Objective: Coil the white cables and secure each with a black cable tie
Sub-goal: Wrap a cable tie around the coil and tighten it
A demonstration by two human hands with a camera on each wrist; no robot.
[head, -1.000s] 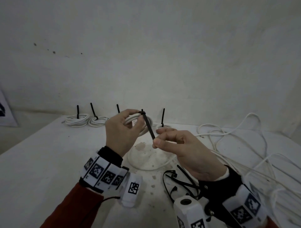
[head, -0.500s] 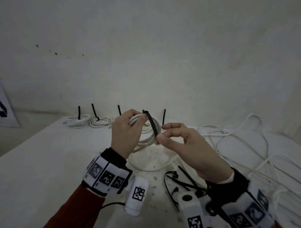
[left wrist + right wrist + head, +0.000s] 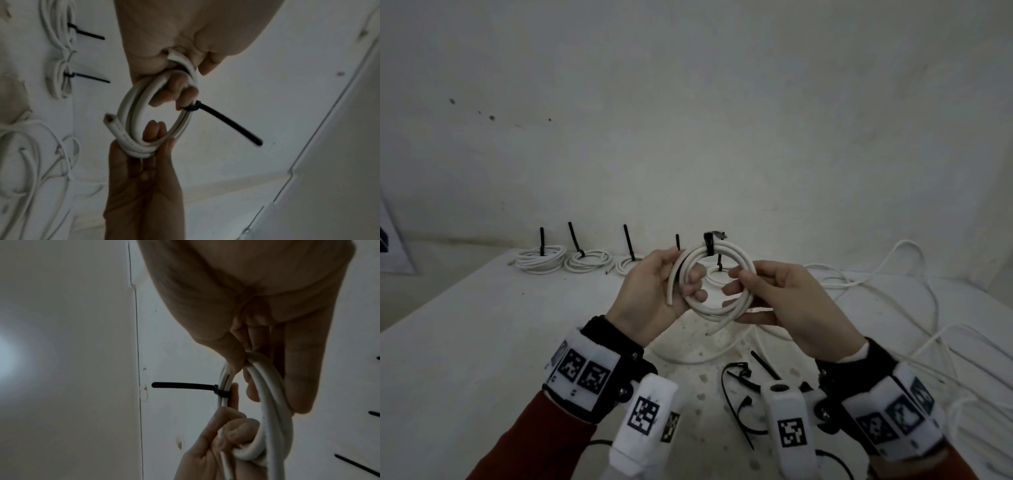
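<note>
I hold a small white cable coil upright in the air between both hands. My left hand grips its left side, fingers curled through the ring. On the coil's right side, my right hand pinches the strands. A black cable tie is cinched round the top of the coil. In the left wrist view the coil shows one cut end, and the tie's tail sticks out free. The right wrist view shows the same tie and coil.
Several tied coils with upright tie tails line the table's back edge by the wall. Loose black ties lie on the table under my right wrist. Tangled loose white cables spread over the right side.
My right hand has let go of the tie's tail and taken hold of the coil's right side. The coil has turned to face me, with the tie now at its top.
</note>
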